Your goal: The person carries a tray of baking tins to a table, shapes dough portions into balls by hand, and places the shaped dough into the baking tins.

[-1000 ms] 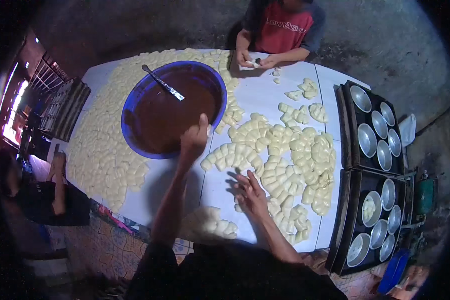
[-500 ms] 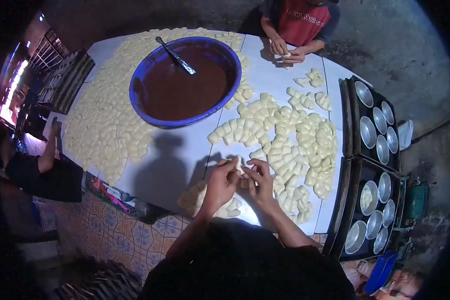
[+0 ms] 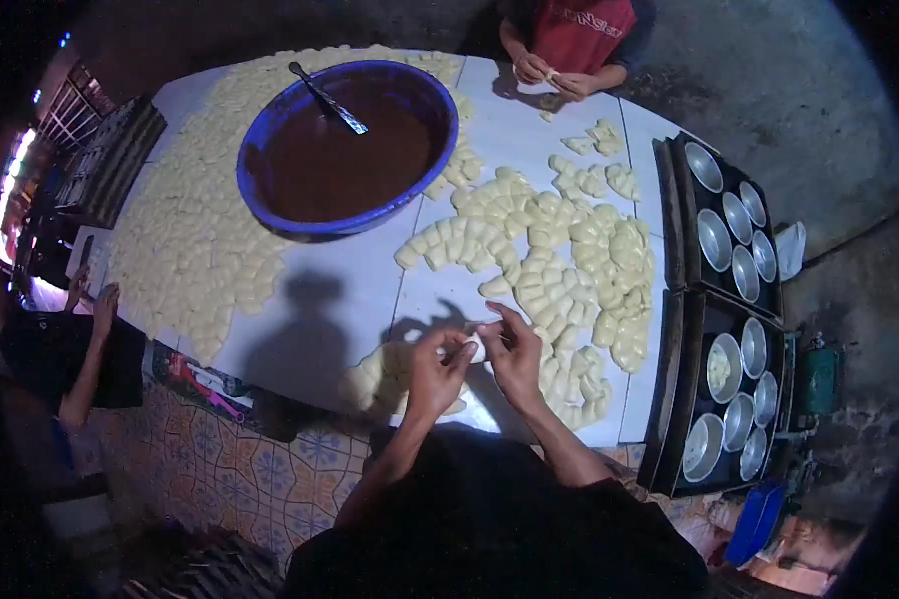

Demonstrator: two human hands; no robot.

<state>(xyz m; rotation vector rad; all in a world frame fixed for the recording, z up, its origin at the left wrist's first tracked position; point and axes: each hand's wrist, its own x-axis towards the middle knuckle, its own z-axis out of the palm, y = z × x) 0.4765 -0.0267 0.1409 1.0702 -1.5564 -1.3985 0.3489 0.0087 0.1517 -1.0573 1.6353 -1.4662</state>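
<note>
A small whitish piece of dough (image 3: 477,349) is pinched between my two hands above the near part of the white table. My left hand (image 3: 436,377) has thumb and fingers closed on its left side. From the right, my right hand (image 3: 515,361) holds it with bent fingers, the index finger raised. Close under my left hand lie more dough pieces (image 3: 380,377), partly covered by it. Just beyond and right of my hands, cut dough pieces (image 3: 559,290) lie in curved rows, some touching.
A blue tub (image 3: 342,224) of brown paste (image 3: 345,165) with a spoon (image 3: 328,98) stands beyond, beside many dough pieces (image 3: 185,240). Black trays (image 3: 675,225) with round metal pans (image 3: 715,240) are at right. One co-worker's hands (image 3: 551,80) work dough opposite; another person's arm (image 3: 92,349) is left.
My hands have turned the dough piece, which now shows a larger rounded side. The whole view has shifted slightly. The person at left has moved an arm at the table's edge.
</note>
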